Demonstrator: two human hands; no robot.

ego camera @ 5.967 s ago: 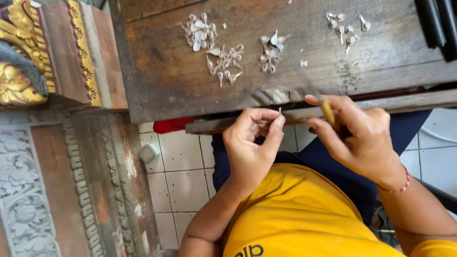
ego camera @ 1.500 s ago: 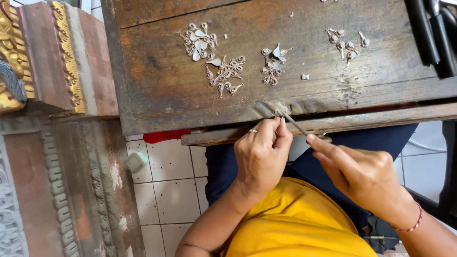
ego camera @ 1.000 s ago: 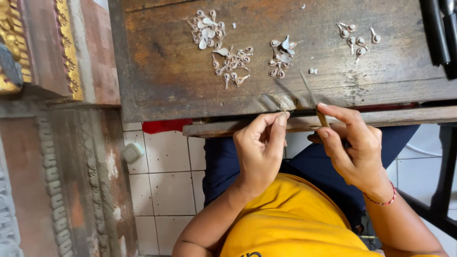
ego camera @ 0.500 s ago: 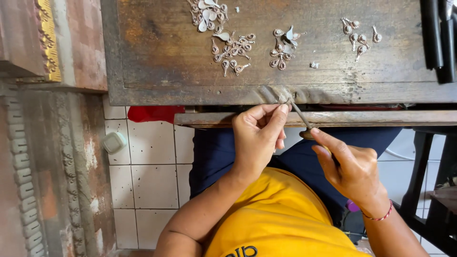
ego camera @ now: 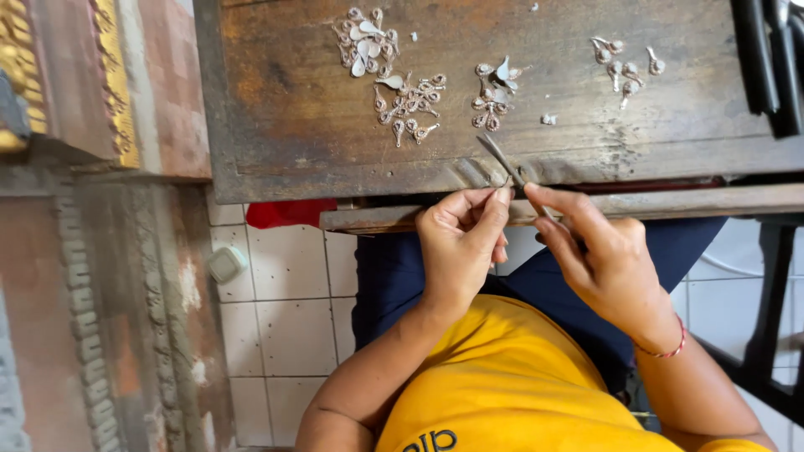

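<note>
**Listener:** Since half a second ago, what has moved?

**Describer:** Your right hand (ego camera: 607, 264) has come up and closer to your left hand (ego camera: 459, 243), so the two nearly meet at the front edge of the wooden workbench (ego camera: 285, 109). The thin metal tweezers (ego camera: 504, 164) now reach further over the bench top.

**Listener:** Which way do they point?

**Describer:** Their long axis runs diagonally. The tip points up and to the left, away from you, onto the wood; the back end sits in your right fingers, which are pinched together on it.

**Listener:** And my left hand?

**Describer:** Its thumb and forefinger are closed together at the bench edge, touching the tweezers. Whatever they pinch is too small to make out.

**Listener:** Any trays or bowls?

**Describer:** None show. Small silver pieces (ego camera: 406, 102) lie loose on the bench in four clusters, well beyond the tweezers' tip. A white cap-like object (ego camera: 224, 264) rests on the tiled floor (ego camera: 293, 335) to your left.
</note>
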